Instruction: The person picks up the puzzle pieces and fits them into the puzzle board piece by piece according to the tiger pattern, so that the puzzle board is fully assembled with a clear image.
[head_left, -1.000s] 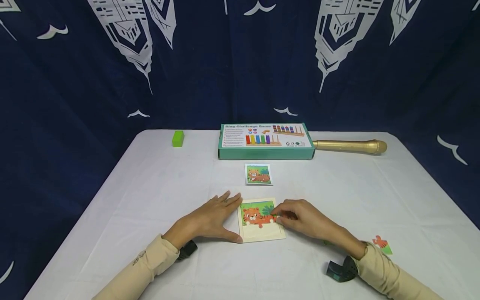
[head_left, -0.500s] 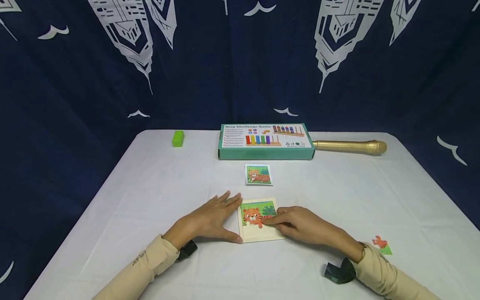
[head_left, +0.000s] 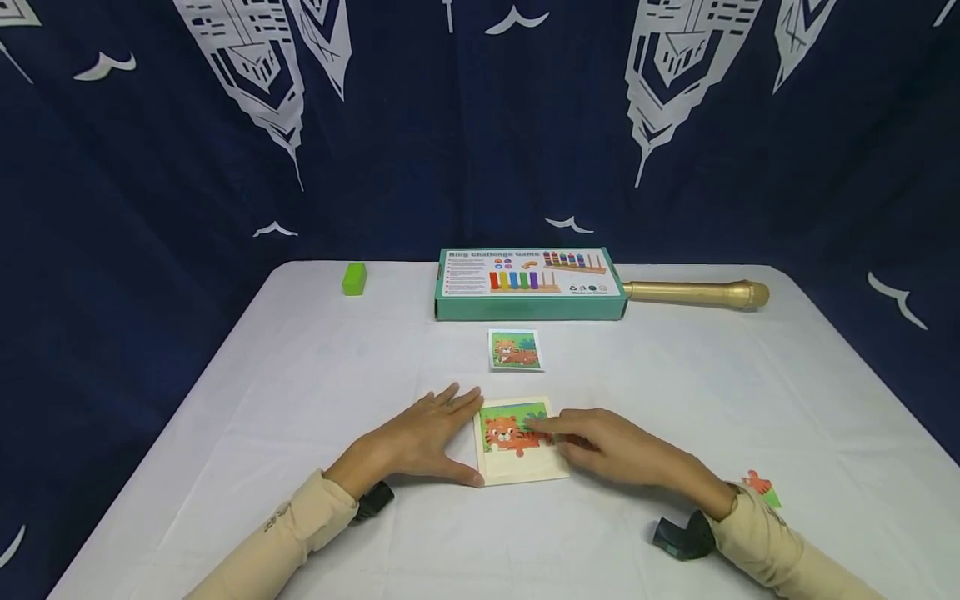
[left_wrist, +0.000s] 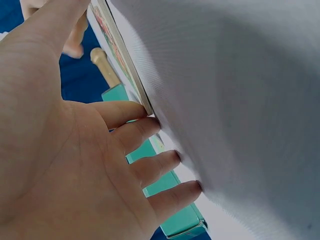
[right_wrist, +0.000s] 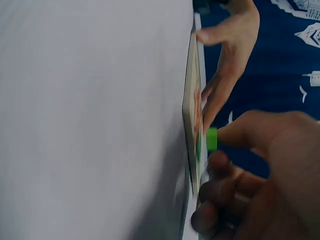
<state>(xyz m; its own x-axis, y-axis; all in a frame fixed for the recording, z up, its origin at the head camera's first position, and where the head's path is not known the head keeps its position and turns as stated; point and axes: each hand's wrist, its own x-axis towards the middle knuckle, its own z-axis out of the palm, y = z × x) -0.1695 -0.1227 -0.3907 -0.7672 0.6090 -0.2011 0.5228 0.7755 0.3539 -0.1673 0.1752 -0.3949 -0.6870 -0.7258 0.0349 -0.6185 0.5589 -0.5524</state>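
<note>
A small jigsaw puzzle board (head_left: 525, 471) with a pale frame lies mid-table. Joined pieces fill its upper part with a tiger picture (head_left: 504, 432), and the lower strip shows bare board. My left hand (head_left: 427, 437) spreads its fingers along the left edge, with thumb and index finger at the corners. My right hand (head_left: 611, 446) reaches over the right edge, its index finger extended onto the picture by the green plant and the other fingers bent below. That hand hides part of the board's right side. A loose red-and-green puzzle piece (head_left: 761, 483) lies near the right sleeve.
Behind the board lies a small tiger picture card (head_left: 516, 350). Farther back are a green game box (head_left: 531, 308), a gold microphone-shaped stick (head_left: 697, 293) and a green block (head_left: 355, 279). A dark blue patterned curtain (head_left: 465, 125) hangs behind the white table.
My right hand has gone from pinching at the board's right edge to touching the picture with its index finger, which then shifted slightly up toward the plant. The left hand stays put.
</note>
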